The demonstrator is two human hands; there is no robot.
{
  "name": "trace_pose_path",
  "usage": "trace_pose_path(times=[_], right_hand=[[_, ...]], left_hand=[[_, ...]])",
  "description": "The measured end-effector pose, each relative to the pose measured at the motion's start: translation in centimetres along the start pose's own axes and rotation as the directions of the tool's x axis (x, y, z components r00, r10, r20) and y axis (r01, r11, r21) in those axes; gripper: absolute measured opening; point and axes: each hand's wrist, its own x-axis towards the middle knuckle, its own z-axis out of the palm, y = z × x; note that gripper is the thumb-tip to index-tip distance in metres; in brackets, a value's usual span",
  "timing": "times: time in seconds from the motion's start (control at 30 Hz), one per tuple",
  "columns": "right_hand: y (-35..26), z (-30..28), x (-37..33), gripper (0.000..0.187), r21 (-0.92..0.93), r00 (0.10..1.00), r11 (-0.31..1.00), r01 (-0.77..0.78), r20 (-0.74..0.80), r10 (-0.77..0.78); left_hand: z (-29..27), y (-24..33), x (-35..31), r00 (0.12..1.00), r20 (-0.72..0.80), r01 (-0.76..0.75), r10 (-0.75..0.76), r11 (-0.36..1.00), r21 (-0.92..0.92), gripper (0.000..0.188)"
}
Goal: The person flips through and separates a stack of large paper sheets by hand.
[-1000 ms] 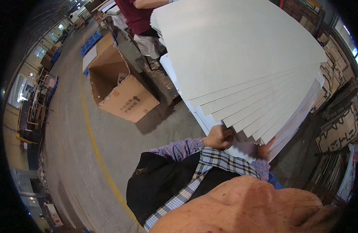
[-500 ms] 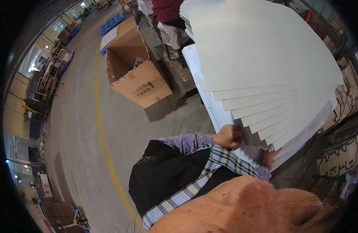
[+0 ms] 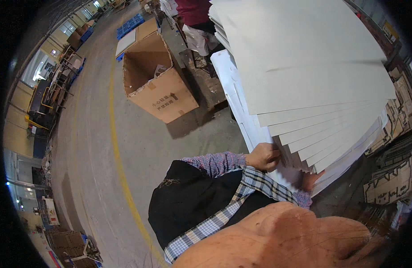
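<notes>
A large fan of pale grey card sheets [image 3: 313,44] spreads before me, their near edges stepped one behind another. My left hand [image 3: 263,157] is closed in a fist at the near left corners of the sheets. At the near right end, my right hand [image 3: 309,180] grips the sheets' edge; most of its fingers are hidden beneath. The top sheet bows slightly, with a faint shaded line across it. Under the fan lies white wrapping paper [image 3: 233,85], showing along the left and near right sides.
An open cardboard box [image 3: 163,100] stands on the floor to the left, with scraps inside. Beyond it are a blue pallet [image 3: 130,26] and a person in a dark red top [image 3: 192,12]. Cut cardboard pieces [image 3: 389,185] are piled at right. A yellow line [image 3: 119,165] runs along the floor.
The upper sheets have slid a little to the right and toward me, and a bend line now shows on the top one. Both hands stay nearly in place.
</notes>
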Motion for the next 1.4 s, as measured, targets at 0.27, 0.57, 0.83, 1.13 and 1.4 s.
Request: trace_pose_path(times=[0.27, 0.57, 0.83, 1.13, 1.4], right_hand=[[8.9, -1.7, -1.4, 0.060, -0.068, 0.987, 0.994, -0.086, 0.129, 0.094], [5.7, -1.2, -0.5, 0.062, 0.028, 0.994, 0.994, -0.106, -0.034, 0.107], [2.1, 0.2, -0.6, 0.070, -0.120, 0.994, 0.992, -0.031, -0.108, 0.018], [-2.7, -0.1, 1.2, 0.082, -0.227, 0.966, 0.959, -0.169, 0.157, 0.208], [-1.8, 0.6, 0.8, 0.051, 0.000, 0.998, 0.999, -0.041, -0.040, 0.041]], left_hand=[[-0.8, 0.4, 0.5, 0.998, 0.051, -0.027, 0.028, 0.999, -0.022, 0.016], [-0.2, 0.1, 0.2, 0.999, 0.014, -0.028, 0.029, 0.999, -0.033, 0.020], [-0.6, 0.3, 0.3, 1.000, 0.031, 0.000, 0.002, 0.998, -0.058, 0.020], [-0.4, -0.1, 0.1, 0.998, 0.052, 0.020, -0.020, 1.000, -0.003, 0.016], [-0.5, 0.2, 0.1, 1.000, 0.011, 0.005, -0.005, 1.000, -0.022, 0.020]])
